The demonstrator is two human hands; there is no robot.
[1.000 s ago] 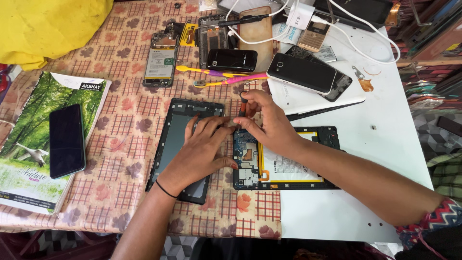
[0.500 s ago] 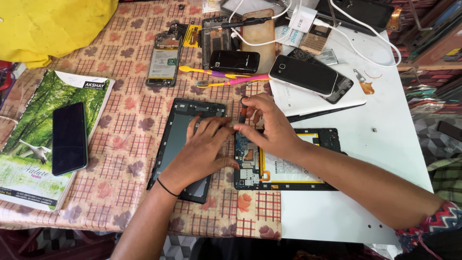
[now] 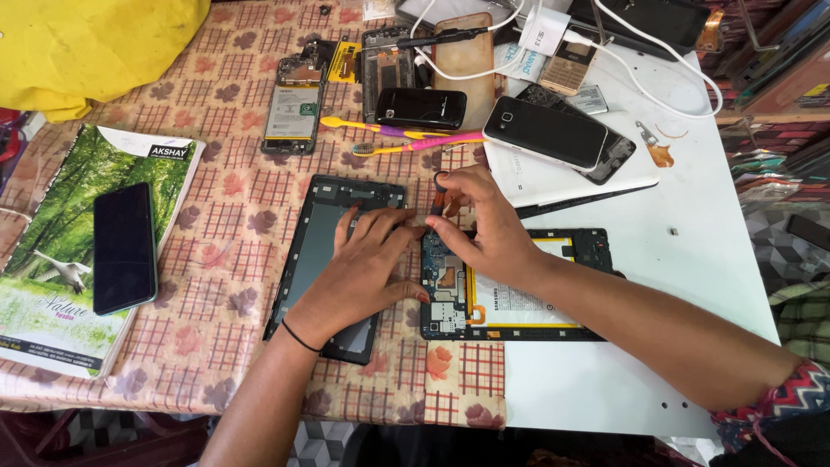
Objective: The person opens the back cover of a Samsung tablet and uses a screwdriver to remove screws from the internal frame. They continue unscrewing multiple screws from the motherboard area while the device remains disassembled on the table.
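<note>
An opened tablet lies in two halves on the table. Its black screen frame [image 3: 311, 251] is on the left, and the back half [image 3: 527, 298] with a blue circuit board and a yellow-edged battery is on the right. My left hand [image 3: 363, 264] lies flat across the screen frame, fingertips reaching the circuit board. My right hand [image 3: 480, 225] rests over the top of the circuit board, its fingers pinching a small black and orange part, seemingly a flex cable [image 3: 443, 195], at the gap between the halves.
A green-covered notebook [image 3: 60, 285] with a dark phone [image 3: 124, 246] on it lies at the left. Several phones and phone parts, two toothbrushes [image 3: 406, 138], chargers and white cables crowd the far side. A yellow cloth [image 3: 95, 43] sits at the top left.
Both hands stay on the tablet halves; my right-hand fingers have shifted slightly at the small part. The view has drifted a little.
</note>
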